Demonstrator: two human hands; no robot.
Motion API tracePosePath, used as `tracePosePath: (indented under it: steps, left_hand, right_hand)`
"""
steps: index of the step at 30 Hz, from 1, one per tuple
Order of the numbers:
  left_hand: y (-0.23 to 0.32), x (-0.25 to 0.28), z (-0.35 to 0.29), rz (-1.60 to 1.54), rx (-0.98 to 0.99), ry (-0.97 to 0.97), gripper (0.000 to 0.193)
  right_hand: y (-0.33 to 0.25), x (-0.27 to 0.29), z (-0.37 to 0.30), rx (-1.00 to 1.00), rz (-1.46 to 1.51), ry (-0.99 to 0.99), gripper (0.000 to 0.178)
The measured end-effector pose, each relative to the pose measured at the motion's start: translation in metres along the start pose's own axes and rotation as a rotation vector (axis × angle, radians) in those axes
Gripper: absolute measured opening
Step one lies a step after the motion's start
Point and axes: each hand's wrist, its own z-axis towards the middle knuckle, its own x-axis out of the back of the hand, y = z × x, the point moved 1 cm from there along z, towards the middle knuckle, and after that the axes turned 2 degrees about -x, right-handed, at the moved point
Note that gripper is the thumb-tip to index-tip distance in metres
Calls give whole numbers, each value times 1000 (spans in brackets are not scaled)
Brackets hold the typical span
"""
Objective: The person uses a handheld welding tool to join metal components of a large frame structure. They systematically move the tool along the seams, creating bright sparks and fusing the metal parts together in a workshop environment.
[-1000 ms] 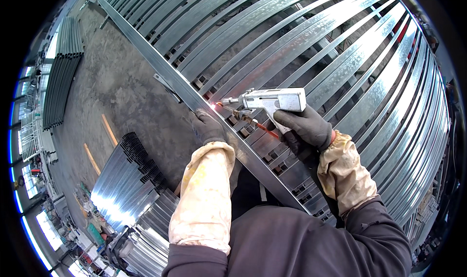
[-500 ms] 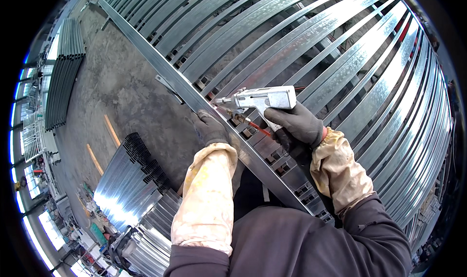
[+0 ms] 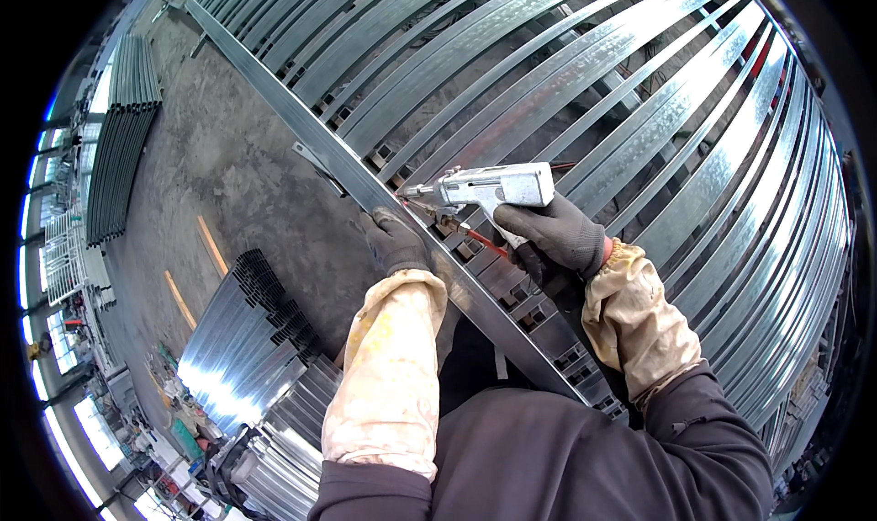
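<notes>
My right hand point(image 3: 554, 235), in a dark grey glove, is closed round the grip of a silver-white, pistol-shaped welding gun point(image 3: 507, 186). The gun points left, its narrow nozzle at the inner edge of a long galvanized metal rail point(image 3: 475, 313). A red hose point(image 3: 482, 239) runs below the gun's body toward the grip. Also gloved, my left hand point(image 3: 398, 243) is closed on the rail's outer edge, just below the nozzle. From the rail, several flat metal bars point(image 3: 539, 87) run off to the upper right. The exact spot under the nozzle is too small to make out.
A small metal bracket point(image 3: 320, 169) sticks out from the rail's outer side. At the lower left lie stacked shiny metal profiles point(image 3: 242, 347) and two wooden strips point(image 3: 212, 245) on the concrete floor. Another stack of bars point(image 3: 123, 146) stands at the far left.
The welding gun and my right hand have shifted very slightly left. My left hand stays in place on the rail.
</notes>
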Motion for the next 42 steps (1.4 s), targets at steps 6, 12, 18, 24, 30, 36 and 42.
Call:
tracePosePath:
  steps: [6,12,18,24,30,36,42]
  left_hand:
    - [2,-2,-2,-14,35,-20,54]
    - [13,1,-5,-86,84,-91,58]
    - [4,0,-2,-14,16,-26,55]
    - [14,3,-4,-1,40,-65,58]
    - [21,7,-7,-24,49,-70,57]
    - [25,6,-8,-43,54,-78,57]
    - [15,4,-5,-24,39,-63,57]
  right_hand:
    - [0,3,0,-49,-35,-7,38]
    - [4,6,1,17,-24,-8,37]
    - [-3,1,-2,-63,11,-27,37]
    - [-4,0,-5,-58,15,-5,37]
    - [-5,1,-5,-102,-30,-3,36]
    - [-2,3,-5,-48,21,-13,35]
    - [-2,2,-4,-47,29,-14,36]
